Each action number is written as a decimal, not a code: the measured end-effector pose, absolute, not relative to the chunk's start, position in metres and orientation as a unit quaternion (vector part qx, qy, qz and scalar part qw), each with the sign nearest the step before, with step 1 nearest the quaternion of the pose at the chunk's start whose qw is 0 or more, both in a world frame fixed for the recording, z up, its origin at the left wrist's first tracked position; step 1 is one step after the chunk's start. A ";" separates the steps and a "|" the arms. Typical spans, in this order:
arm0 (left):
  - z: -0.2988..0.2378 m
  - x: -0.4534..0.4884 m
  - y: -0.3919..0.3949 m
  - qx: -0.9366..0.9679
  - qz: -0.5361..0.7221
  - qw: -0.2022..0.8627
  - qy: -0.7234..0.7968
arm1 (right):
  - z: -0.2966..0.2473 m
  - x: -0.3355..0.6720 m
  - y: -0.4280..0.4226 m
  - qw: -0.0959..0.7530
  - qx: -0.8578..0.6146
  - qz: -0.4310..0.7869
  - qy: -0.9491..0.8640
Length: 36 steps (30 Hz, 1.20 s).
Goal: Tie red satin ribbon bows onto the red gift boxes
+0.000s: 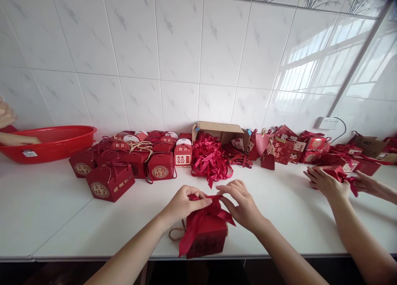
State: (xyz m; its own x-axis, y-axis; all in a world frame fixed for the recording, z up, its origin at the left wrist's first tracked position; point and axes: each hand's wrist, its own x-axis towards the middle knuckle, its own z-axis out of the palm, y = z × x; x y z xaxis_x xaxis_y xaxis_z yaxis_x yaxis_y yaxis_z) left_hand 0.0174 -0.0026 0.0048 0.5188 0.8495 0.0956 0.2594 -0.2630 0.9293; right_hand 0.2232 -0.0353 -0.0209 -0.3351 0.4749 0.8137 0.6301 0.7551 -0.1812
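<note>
A red gift box [209,237] stands at the table's front edge with a red ribbon [198,225] over its top and down its near side. My left hand [190,200] pinches the ribbon at the top left of the box. At the top right, my right hand [238,200] has its fingertips on the ribbon, thumb and index finger drawn together around it. Left of the box a loop of twisted rope handle [176,234] sticks out. Behind the hands lies a heap of loose red ribbons [209,156], spilling from a cardboard carton [217,127].
Several red gift boxes [159,165] are grouped at the left, one box [110,181] in front. A red basin [62,142] with another person's arm in it is far left. At right, a co-worker's hands [333,185] hold a red box. More boxes [313,146] line the wall.
</note>
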 end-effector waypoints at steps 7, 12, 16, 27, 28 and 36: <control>0.003 0.019 -0.001 0.717 0.334 0.480 0.380 | -0.018 0.219 -0.030 0.460 -0.344 -0.140 -0.807; 0.003 0.018 0.000 0.735 0.322 0.453 0.389 | -0.026 0.218 -0.028 0.462 -0.387 -0.177 -0.778; 0.004 0.018 -0.002 0.744 0.311 0.454 0.378 | -0.026 0.220 -0.029 0.466 -0.413 -0.186 -0.760; 0.007 0.007 0.002 0.738 0.301 0.522 0.304 | -0.014 0.229 -0.045 0.443 -0.342 -0.072 -0.825; 0.008 0.006 0.003 0.727 0.306 0.538 0.297 | -0.011 0.228 -0.045 0.437 -0.328 -0.059 -0.835; 0.015 0.005 0.007 0.672 0.316 0.590 0.316 | 0.002 0.221 -0.034 0.334 -0.254 -0.057 -0.906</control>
State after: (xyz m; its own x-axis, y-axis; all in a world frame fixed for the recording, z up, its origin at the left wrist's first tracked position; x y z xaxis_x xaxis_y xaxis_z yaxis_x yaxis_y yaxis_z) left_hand 0.0051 0.0067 0.0150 0.5996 0.7986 0.0525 0.0525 -0.1047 0.9931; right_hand 0.2207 -0.0339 0.0016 -0.6473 0.4232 0.6340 0.4987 0.8641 -0.0677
